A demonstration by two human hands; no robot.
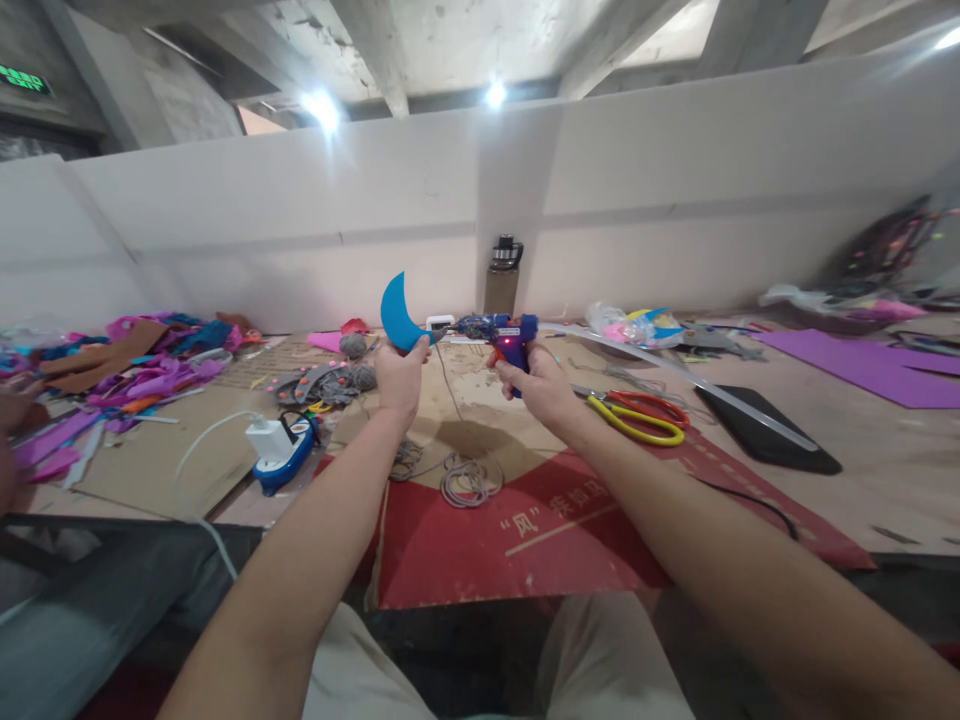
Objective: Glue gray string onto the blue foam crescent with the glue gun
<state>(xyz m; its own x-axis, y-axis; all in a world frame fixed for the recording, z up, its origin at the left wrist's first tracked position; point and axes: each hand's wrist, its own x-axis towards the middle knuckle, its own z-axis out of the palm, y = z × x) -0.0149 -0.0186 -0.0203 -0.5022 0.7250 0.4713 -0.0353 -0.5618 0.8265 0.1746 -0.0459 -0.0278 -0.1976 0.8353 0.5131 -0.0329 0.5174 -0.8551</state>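
My left hand (pixel 399 378) is closed round the lower end of a blue crescent-shaped foam piece (pixel 397 312), holding it upright above the table. My right hand (pixel 534 382) grips a blue hot glue gun (pixel 510 332) whose red light glows. A long clear glue stick (pixel 675 375) sticks out of its back to the right. The gun's nozzle points left, close to the foam piece's lower tip.
Red and yellow scissors (pixel 637 412) lie right of my right hand. A white charger on a blue power strip (pixel 279 448) sits at left, with coiled wire (pixel 469 480) on the red cardboard (pixel 540 540). Foam scraps (pixel 120 370) pile at far left; a bottle (pixel 504 275) stands behind. Another person's leg (pixel 75 620) is at bottom left.
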